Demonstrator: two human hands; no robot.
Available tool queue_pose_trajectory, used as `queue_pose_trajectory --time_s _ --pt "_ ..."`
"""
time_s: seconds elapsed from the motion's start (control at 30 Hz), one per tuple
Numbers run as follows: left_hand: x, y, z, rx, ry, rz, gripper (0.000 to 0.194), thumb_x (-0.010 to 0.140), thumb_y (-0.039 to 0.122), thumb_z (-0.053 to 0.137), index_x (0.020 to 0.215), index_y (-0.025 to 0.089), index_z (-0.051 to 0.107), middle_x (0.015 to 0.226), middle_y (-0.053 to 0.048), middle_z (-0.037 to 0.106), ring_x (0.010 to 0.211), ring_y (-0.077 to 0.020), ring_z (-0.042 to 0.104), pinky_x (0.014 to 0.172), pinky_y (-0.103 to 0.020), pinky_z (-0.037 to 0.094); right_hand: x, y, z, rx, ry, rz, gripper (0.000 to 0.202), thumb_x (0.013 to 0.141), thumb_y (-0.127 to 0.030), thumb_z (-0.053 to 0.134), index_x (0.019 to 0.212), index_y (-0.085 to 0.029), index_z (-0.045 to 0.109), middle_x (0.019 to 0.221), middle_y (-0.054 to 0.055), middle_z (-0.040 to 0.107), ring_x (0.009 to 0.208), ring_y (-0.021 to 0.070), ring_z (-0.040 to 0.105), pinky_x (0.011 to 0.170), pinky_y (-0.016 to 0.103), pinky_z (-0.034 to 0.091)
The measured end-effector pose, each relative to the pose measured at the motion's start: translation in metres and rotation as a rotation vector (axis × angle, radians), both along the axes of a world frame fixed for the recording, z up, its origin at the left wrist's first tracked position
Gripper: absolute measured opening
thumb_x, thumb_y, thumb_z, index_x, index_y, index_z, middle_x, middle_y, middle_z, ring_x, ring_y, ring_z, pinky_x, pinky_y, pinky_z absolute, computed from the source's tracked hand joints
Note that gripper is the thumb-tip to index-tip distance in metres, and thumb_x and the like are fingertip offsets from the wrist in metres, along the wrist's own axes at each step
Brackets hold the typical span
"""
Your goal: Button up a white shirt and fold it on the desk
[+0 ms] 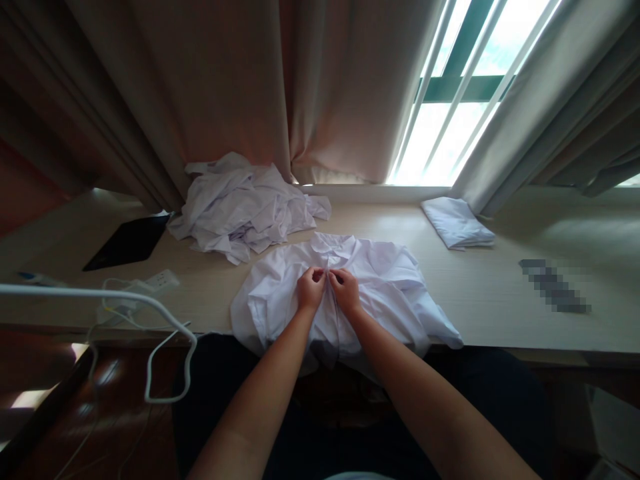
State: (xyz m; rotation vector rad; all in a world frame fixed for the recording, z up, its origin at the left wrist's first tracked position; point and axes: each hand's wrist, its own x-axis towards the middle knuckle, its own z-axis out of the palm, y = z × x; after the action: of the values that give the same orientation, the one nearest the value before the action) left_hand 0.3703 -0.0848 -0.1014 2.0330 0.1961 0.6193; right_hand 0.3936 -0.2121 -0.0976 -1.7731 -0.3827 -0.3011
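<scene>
A white collared shirt (395,287) lies spread on the pale table in front of me, its collar toward the window and its lower edge hanging over the table's front edge. My left hand (311,288) pinches the front placket just below the collar. Close beside it, my right hand (345,288) pinches the other side of the same placket, the fingertips of both hands nearly touching. Any button between the fingers is too small to make out.
Crumpled white cloth (245,203) is heaped behind the shirt to the left. A folded white garment (457,223) lies at the back right. On the left are a black flat object (129,241), a power strip (160,281) and a white cable. Curtains hang behind the table (500,307).
</scene>
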Motion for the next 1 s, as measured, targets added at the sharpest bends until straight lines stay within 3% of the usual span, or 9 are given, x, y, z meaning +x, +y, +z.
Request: queue_pose_trajectory --time_s 0.5,0.73,1.0 --pt "-0.0014 -0.0026 0.006 0.002 -0.003 -0.049 0.023 0.09 0.032 0.062 0.106 0.02 0.073 0.105 -0.01 0.074 0.092 -0.0206 0.069 0.086 -0.034 0.055 -0.0012 -0.0005 0.0021 -0.007 0.015 -0.015 0.031 0.093 -0.035 0.05 0.1 -0.02 0.077 0.089 0.007 0.072 0.084 0.0204 0.064 0.081 0.032 0.05" --pt "-0.0018 -0.0029 0.0089 0.011 0.015 -0.075 0.022 0.09 0.032 0.062 0.104 0.021 0.075 0.108 -0.009 0.074 0.1 -0.0221 0.069 0.092 -0.036 0.054 -0.0008 -0.0016 0.0007 -0.028 0.005 -0.022 0.033 0.093 -0.028 0.045 0.101 -0.019 0.076 0.092 0.008 0.071 0.088 0.0213 0.063 0.085 0.034 0.05" --pt "-0.0036 -0.0029 0.0098 0.028 0.038 -0.047 0.019 0.089 0.031 0.062 0.099 0.021 0.076 0.099 -0.01 0.076 0.091 -0.0221 0.069 0.086 -0.035 0.054 -0.0053 -0.0035 0.002 -0.097 -0.031 -0.014 0.027 0.09 -0.031 0.054 0.106 -0.02 0.073 0.087 0.006 0.067 0.075 0.0181 0.059 0.076 0.031 0.049"
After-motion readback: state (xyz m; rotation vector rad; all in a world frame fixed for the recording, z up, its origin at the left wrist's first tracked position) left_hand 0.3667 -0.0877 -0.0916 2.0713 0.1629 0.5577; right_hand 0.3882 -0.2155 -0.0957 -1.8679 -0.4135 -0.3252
